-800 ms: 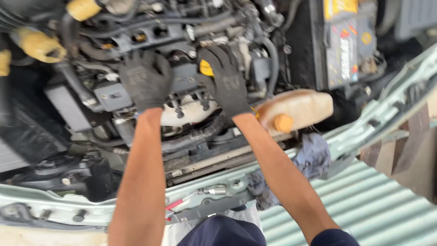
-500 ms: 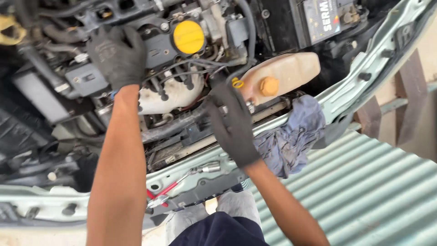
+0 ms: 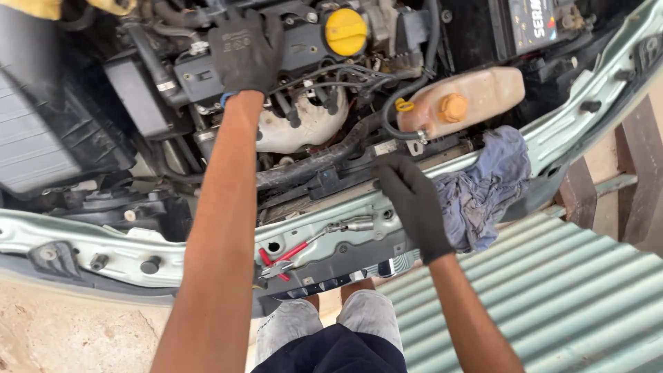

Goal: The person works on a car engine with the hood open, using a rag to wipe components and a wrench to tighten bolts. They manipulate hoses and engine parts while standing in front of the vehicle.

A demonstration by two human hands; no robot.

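I look down into an open car engine bay. My left hand [image 3: 245, 52], in a dark glove, rests flat on the top of the engine [image 3: 304, 48], left of the yellow oil filler cap [image 3: 345, 31]. My right hand [image 3: 414, 207], also gloved, lies on the pale green front crossmember [image 3: 345, 242] with its fingers together, holding nothing I can see. It sits just left of a blue rag [image 3: 483, 186]. A ratchet wrench [image 3: 345, 225] and red-handled pliers [image 3: 280, 259] lie on the crossmember near that hand.
A cream coolant tank [image 3: 476, 97] with an orange cap stands at the right, a battery [image 3: 532, 24] behind it. A black air box [image 3: 48, 124] fills the left. Corrugated green sheet [image 3: 552, 297] lies at lower right, sandy ground at lower left.
My right hand has drawn back from the engine, past the hoses, down to the front crossmember by the rag. My left hand has stayed on the engine top. The view shifted.
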